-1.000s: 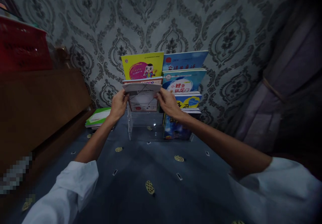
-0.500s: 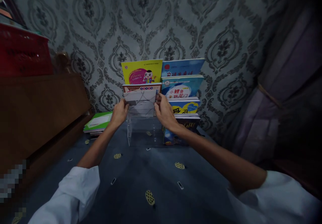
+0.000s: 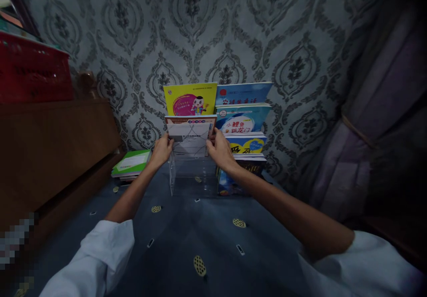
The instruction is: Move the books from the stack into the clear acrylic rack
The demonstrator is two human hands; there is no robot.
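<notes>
Between both hands [image 3: 162,149] [image 3: 220,150], white booklet [image 3: 190,143] farther back than before.

"What's carrying everything?"

"A dark blue cloth [image 3: 176,243], printed with yellow spotted ovals and small pale rectangles (what it covers, I can't tell)."

"And directly on it?"

"A clear rack [image 3: 192,169] stands toward the back. Just left of it lies a stack of books [image 3: 131,164], its top cover green and white."

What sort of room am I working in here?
Probably a room in a home, perhaps a bedroom: ornate wallpaper, a tied-back curtain and colorful books suggest it.
</notes>
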